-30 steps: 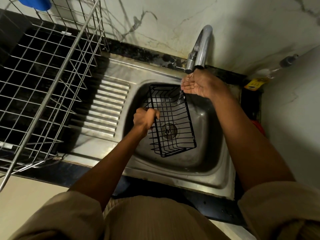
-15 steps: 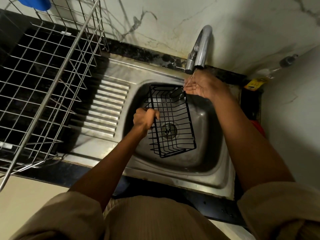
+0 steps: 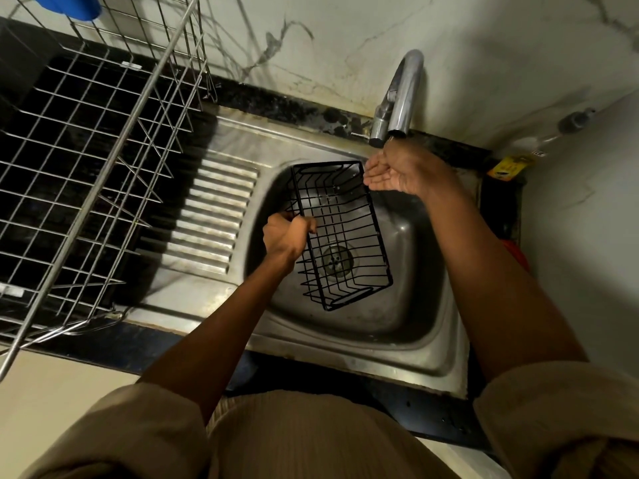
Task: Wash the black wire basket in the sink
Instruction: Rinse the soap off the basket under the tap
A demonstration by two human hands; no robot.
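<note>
Since the earlier frame, my right hand (image 3: 403, 171) has turned palm-up under the tap (image 3: 401, 98), fingers loosely together and cupped, holding nothing, just beside the far right corner of the black wire basket (image 3: 342, 233). My left hand (image 3: 287, 235) stays closed in a fist around the basket's left rim wire. That grip holds the basket tilted inside the steel sink (image 3: 428, 344), above the drain (image 3: 336, 259). On the counter to the left stands a wire dish rack (image 3: 86, 160).
</note>
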